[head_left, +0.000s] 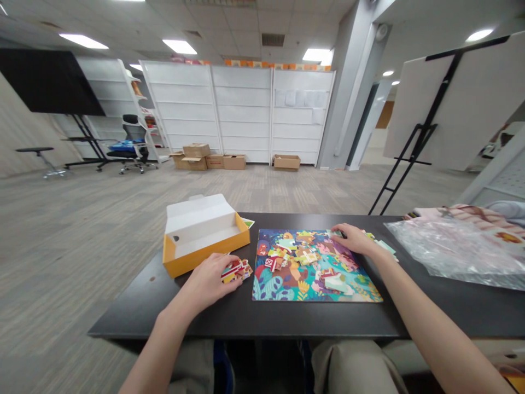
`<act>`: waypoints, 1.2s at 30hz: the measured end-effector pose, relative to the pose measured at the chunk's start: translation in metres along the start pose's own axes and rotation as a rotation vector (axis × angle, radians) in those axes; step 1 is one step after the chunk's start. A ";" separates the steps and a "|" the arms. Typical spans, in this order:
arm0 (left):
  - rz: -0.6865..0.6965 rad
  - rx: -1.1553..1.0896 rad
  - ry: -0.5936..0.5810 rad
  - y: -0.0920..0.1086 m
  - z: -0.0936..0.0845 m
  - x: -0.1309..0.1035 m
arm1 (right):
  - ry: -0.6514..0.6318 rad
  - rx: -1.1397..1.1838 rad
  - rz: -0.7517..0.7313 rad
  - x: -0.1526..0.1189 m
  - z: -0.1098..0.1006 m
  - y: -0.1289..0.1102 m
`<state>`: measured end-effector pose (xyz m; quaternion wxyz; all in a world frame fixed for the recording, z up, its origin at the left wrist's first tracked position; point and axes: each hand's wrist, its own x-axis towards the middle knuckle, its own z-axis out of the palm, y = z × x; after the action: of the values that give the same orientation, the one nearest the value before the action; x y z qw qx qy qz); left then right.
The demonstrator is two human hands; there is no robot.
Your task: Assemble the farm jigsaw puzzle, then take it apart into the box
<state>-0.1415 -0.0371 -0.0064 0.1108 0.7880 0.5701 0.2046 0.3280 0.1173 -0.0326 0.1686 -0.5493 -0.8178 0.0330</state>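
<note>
A colourful illustrated board lies flat on the black table, with several loose puzzle pieces scattered over it. To its left, my left hand curls around a small pile of red and white puzzle pieces on the table. My right hand is at the board's upper right corner, its fingers bent over a pale piece; whether it grips that piece is too small to tell. More light green pieces lie beside the board, partly behind my right wrist.
An open yellow box with a white inside stands at the table's left. Clear plastic wrapping and pink patterned fabric lie on the right. Cardboard boxes, shelves and a chair stand across the room.
</note>
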 end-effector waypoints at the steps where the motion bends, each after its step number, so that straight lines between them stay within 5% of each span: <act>1: 0.003 0.001 0.001 -0.001 0.001 0.001 | -0.002 -0.002 -0.001 0.000 0.000 -0.001; 21: -0.111 0.025 0.069 -0.008 -0.003 0.009 | -0.002 -0.017 -0.005 0.001 0.002 0.003; 28: -0.090 -0.102 0.148 -0.017 -0.021 -0.010 | 0.001 -0.029 -0.019 0.002 0.004 0.005; 36: -0.013 -0.094 -0.038 -0.015 -0.020 -0.049 | -0.006 -0.025 -0.027 0.003 0.004 0.005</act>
<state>-0.1765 -0.0793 -0.0043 0.1597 0.7819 0.5626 0.2156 0.3301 0.1221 -0.0370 0.1600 -0.5403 -0.8258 0.0222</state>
